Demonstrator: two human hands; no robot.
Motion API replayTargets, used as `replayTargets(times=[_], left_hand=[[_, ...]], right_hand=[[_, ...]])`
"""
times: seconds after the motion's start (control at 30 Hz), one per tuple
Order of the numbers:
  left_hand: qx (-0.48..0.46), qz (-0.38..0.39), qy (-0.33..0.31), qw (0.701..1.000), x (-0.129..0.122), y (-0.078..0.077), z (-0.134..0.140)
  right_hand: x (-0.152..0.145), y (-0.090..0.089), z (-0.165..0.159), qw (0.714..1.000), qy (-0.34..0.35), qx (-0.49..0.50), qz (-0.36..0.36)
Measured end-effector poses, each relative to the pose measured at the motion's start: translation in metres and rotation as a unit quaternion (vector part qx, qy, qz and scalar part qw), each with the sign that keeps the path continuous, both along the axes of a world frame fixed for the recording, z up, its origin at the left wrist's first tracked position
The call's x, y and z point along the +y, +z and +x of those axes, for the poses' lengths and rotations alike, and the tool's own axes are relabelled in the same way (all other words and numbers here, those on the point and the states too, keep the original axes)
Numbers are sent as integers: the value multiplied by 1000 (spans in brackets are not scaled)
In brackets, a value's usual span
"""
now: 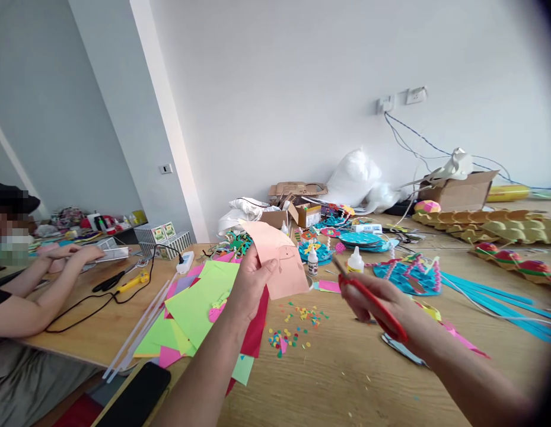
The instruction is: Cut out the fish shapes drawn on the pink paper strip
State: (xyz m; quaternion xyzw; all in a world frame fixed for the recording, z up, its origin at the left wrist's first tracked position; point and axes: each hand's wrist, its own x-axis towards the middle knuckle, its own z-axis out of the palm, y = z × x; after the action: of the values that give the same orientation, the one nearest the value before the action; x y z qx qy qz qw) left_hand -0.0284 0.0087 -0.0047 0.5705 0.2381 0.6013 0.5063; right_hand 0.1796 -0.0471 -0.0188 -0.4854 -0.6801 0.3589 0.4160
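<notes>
Between the thumb and fingers of my left hand (251, 284) is a sheet of peach paper (286, 273), with a small dark outline drawn on it and a curved upper edge. My right hand (377, 299) grips red-handled scissors (377, 311) to the right of the sheet, apart from it. Their blades point up and away; I cannot tell how far apart they are. Below the paper, small coloured paper dots (286, 339) lie scattered on the wooden table (328, 385). Coloured paper sheets (204, 302) are piled left of my left hand.
Glue bottles (356, 261) and blue paper-plate crafts (408, 276) stand behind my right hand. Blue strips (493, 293) and egg cartons (519, 228) lie at right. A black phone (135, 394) is at front left. Another person's arms (48, 284) rest beside a yellow glue gun (133, 281) and its cord.
</notes>
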Motion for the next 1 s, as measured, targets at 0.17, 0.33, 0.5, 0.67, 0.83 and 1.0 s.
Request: replayTargets(times=[0.17,0.33,0.5,0.67,0.83,1.0], left_hand=[[243,0,-128,961,-7,6,-13],[493,123,-160,846,-17,14,-12],[565,172,-173,788,-21,14,-7],[557,221,-153,786,-23,11,-4],[358,303,129,874,-19,14,-10],[107,183,157,965,1,8,-14]], right_hand=[[1,-2,1,971,-153,138,125],[-7,1,-8,966,-125,28,225],[-16,9,-19,972,-34,-162,169],[-10,2,-16,976,18,-189,104],[7,-11,-3,993,-30,-66,98],[16,-13,1,982,-92,79,146]])
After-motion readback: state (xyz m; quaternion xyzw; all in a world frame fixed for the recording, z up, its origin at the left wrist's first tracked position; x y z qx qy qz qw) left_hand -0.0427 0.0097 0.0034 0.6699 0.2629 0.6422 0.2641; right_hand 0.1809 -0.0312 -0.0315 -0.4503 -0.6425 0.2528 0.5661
